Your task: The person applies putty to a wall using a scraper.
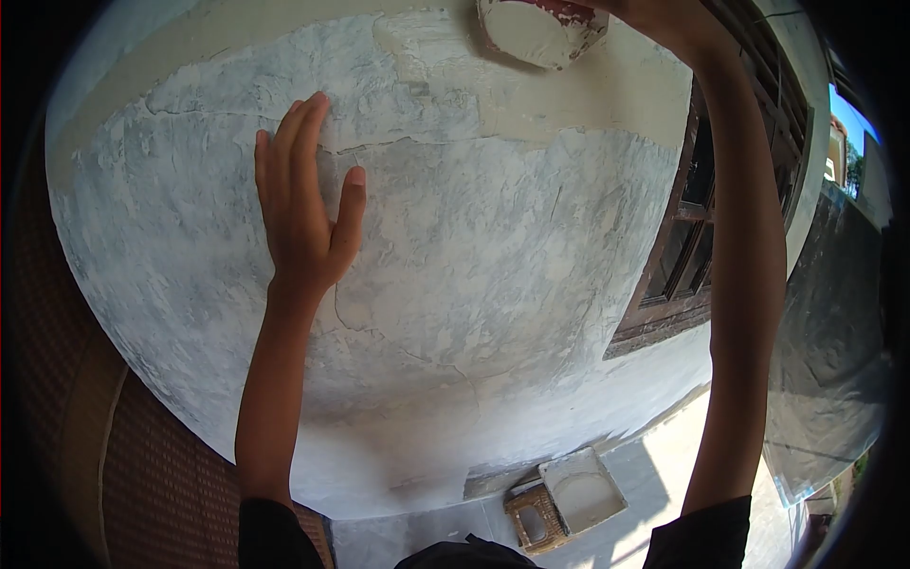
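My left hand (pixel 301 204) is spread against the pale, patchy wall (pixel 455 266), its thumb out to the side and nothing in it. At the top edge, my right hand (pixel 678 24), partly cut off, grips what looks like a wide paintbrush (pixel 542 33). The brush is dark red and thickly coated in cream paint, and it appears to be against the wall. Around it the wall has a smoother cream band, with a ragged edge above the rougher grey-white surface. Thin cracks run across the wall near my left fingers.
A dark wooden window frame (pixel 668 275) borders the wall on the right. Below, a whitish square tray (pixel 583 488) and a brown woven-looking container (pixel 534 520) rest on the floor. Grey sheeting (pixel 823 351) hangs at far right. Brown woven material (pixel 171 465) stands at left.
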A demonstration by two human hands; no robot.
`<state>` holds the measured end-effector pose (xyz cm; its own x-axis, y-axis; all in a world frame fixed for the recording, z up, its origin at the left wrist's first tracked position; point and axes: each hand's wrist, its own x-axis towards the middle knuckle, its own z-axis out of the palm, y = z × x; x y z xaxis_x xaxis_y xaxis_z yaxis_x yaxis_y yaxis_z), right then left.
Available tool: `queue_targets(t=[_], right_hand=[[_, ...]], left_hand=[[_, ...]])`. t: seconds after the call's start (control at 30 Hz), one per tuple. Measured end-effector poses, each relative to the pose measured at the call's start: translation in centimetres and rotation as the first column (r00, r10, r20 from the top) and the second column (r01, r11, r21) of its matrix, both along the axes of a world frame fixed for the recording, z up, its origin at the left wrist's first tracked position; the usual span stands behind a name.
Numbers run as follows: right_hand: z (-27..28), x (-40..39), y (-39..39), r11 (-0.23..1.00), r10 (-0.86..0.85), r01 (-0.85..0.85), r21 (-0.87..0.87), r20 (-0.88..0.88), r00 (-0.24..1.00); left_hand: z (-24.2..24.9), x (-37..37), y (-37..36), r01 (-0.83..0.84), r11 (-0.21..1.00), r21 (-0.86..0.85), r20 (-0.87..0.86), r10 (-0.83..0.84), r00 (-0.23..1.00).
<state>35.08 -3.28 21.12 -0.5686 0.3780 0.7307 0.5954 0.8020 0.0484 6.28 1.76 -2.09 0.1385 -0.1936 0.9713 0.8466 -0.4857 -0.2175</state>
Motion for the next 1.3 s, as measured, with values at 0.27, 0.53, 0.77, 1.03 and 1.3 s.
queue_targets(t=[0.27, 0.53, 0.77, 1.03, 1.3], right_hand=[[-1.1, 0.0, 1.4, 0.993, -0.085, 0.079, 0.089, 0.071, 0.994], [-5.6, -3.1, 0.4, 1.000, -0.001, 0.002, 0.003, -0.408, 0.913], [-7.7, 3.9, 3.4, 0.994, 0.072, -0.011, 0.109, -0.584, 0.808], [-10.7, 0.1, 5.3, 0.975, 0.215, -0.124, 0.185, -0.631, 0.745], [-10.8, 4.4, 5.3, 0.962, 0.267, -0.210, 0.171, -0.740, 0.618]], left_hand=[[0.0, 0.1, -0.2, -0.008, 1.000, -0.008, 0.003, 0.008, 1.000], [0.1, 0.2, -0.1, -0.034, 0.999, -0.006, -0.002, 0.034, 0.999], [0.0, 0.2, -0.1, -0.036, 0.999, 0.008, -0.004, 0.036, 0.999], [0.1, 0.4, -0.1, -0.061, 0.998, 0.006, -0.004, 0.061, 0.998], [0.0, 0.5, -0.2, -0.094, 0.996, 0.004, -0.006, 0.094, 0.996]])
